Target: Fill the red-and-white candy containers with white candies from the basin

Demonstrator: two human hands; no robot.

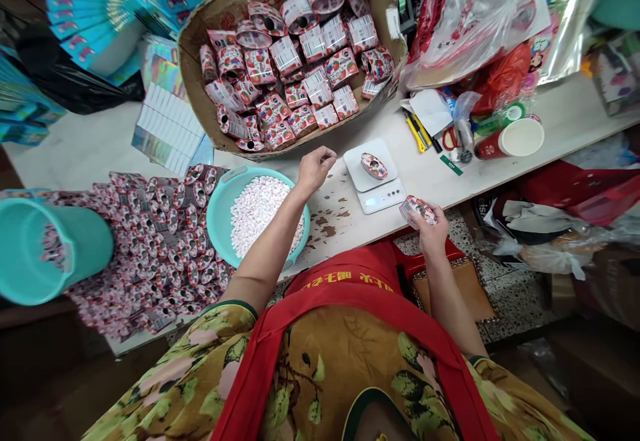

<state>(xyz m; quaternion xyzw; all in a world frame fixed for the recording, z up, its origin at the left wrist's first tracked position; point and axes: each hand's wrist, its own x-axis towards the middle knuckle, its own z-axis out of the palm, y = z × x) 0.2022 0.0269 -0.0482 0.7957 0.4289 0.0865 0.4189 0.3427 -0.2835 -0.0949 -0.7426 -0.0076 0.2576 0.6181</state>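
One red-and-white oval packet (416,209), seemingly light, crushable card best held by its edges, sits in the right hand (433,229), right of centre, while the left hand (315,172) pinches, contents unclear.

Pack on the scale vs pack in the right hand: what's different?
- Support: the scale pack rests on the white scale; the held pack is gripped in the right hand.
- Visibility: the scale pack has no hand over it; the held pack is partly covered by fingers.

Shared: both have red-and-white printed wrapping and a rounded outline.
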